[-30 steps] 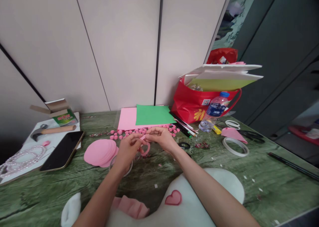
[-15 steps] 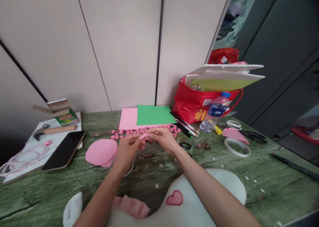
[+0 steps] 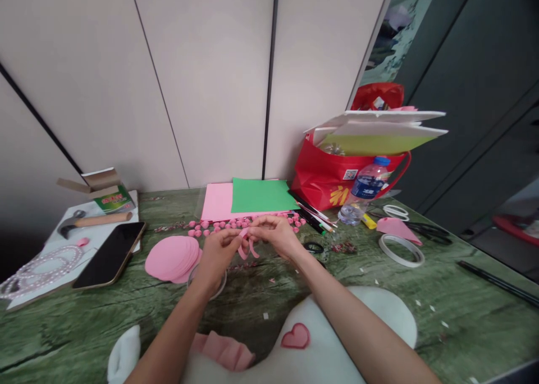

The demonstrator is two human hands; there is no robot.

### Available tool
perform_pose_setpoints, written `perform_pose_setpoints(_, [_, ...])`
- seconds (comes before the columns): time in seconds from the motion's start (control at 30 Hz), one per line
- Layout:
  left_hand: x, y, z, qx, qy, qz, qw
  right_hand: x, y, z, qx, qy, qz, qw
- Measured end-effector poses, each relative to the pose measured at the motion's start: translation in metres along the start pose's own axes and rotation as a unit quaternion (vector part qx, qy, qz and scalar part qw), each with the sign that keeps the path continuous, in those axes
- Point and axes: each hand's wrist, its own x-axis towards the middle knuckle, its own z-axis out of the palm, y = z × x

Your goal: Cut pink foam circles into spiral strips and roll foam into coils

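Observation:
Between my two hands is a narrow pink strip [image 3: 253,249], with its loose ends curling down below the fingertips. My left hand [image 3: 219,252] pinches it from the left, and my right hand [image 3: 275,233] pinches it from the right, the fingertips nearly touching. Just behind the hands lie many small pink balls [image 3: 205,225]. A stack of pink paper circles [image 3: 172,259] rests to the left of my left hand. Partly hidden behind my left wrist is a clear round roll [image 3: 222,286].
Green paper [image 3: 264,195] and pink paper [image 3: 218,200] lie at the back. A phone [image 3: 110,255] and a hammer [image 3: 99,220] are at the left. Rightward stand a red bag [image 3: 319,173] and a bottle [image 3: 365,188], with a white tape roll [image 3: 401,250] nearer.
The pink strip, before mostly hidden in the fingers, now shows curled ends hanging below them. My hands have stayed in nearly the same place.

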Motion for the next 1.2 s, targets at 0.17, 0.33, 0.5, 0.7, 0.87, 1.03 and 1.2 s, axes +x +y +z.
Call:
perform_pose_setpoints(0.17, [0.0013, -0.0016, -0.0014, 0.001, 0.015, 0.005, 1.0, 0.0003, 0.0001, -0.0014, -0.004, -0.029, 0.018, 0.999])
perform_pose_setpoints(0.33, [0.0025, -0.0036, -0.0022, -0.012, 0.021, -0.007, 1.0, 0.0013, 0.0019, -0.0025, -0.001, -0.033, 0.017, 0.999])
perform_pose_setpoints(0.5, [0.0015, -0.0015, -0.0012, -0.007, 0.023, -0.011, 1.0, 0.0006, 0.0014, -0.0009, 0.011, -0.024, 0.017, 1.0])
perform_pose_setpoints(0.7, [-0.0005, 0.0021, 0.0004, 0.023, 0.012, 0.0, 1.0, -0.0016, -0.002, 0.0018, 0.011, -0.017, 0.016, 1.0])
perform_pose_setpoints(0.87, [-0.0001, 0.002, 0.0014, 0.016, 0.007, -0.003, 1.0, -0.0013, -0.0025, 0.0023, -0.007, -0.009, 0.002, 1.0])
perform_pose_setpoints(1.03, [0.0003, 0.0012, 0.0011, 0.007, -0.003, -0.002, 1.0, -0.0004, -0.002, 0.0017, -0.007, -0.001, -0.001, 1.0])
perform_pose_setpoints(1.2, [0.0004, 0.0009, -0.0004, -0.001, 0.003, -0.007, 1.0, 0.0007, 0.0009, 0.0003, 0.0, -0.023, 0.013, 1.0])
